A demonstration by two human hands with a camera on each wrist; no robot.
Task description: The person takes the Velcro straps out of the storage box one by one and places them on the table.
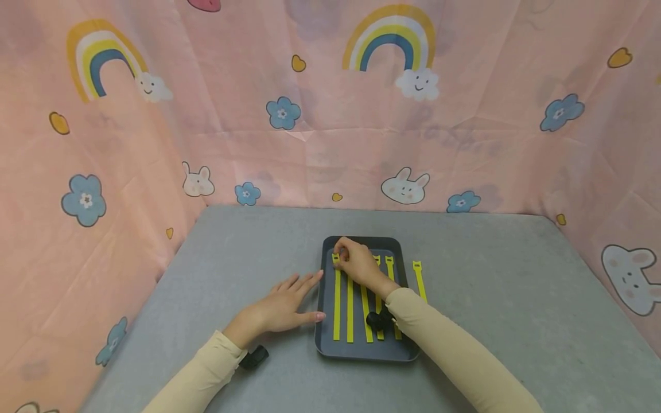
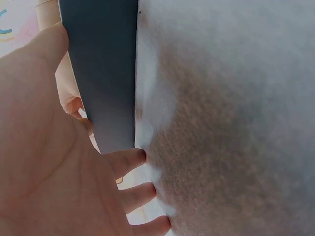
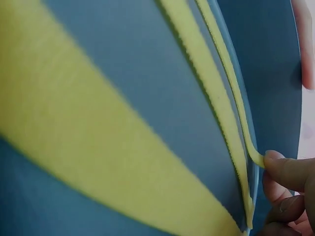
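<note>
Several yellow hook-and-loop cable ties lie lengthwise, side by side, in a dark grey rectangular tray (image 1: 368, 355). My right hand (image 1: 358, 263) reaches over the tray's far part and pinches the slotted head end of the leftmost cable tie (image 1: 337, 310) between thumb and finger. In the right wrist view that tie (image 3: 230, 69) bends up slightly at the fingertips, close to the tray's wall. My left hand (image 1: 279, 307) has its fingers spread, with thumb and fingertips at the tray's left side wall (image 2: 106, 73). The right hand hides the heads of some middle ties.
Another yellow cable tie (image 1: 420, 282) lies on the grey table (image 1: 248, 246) right of the tray, partly covered by the right sleeve (image 1: 454, 344). A pink patterned curtain (image 1: 330, 149) surrounds the table's back and sides. Black wrist cameras are on both arms.
</note>
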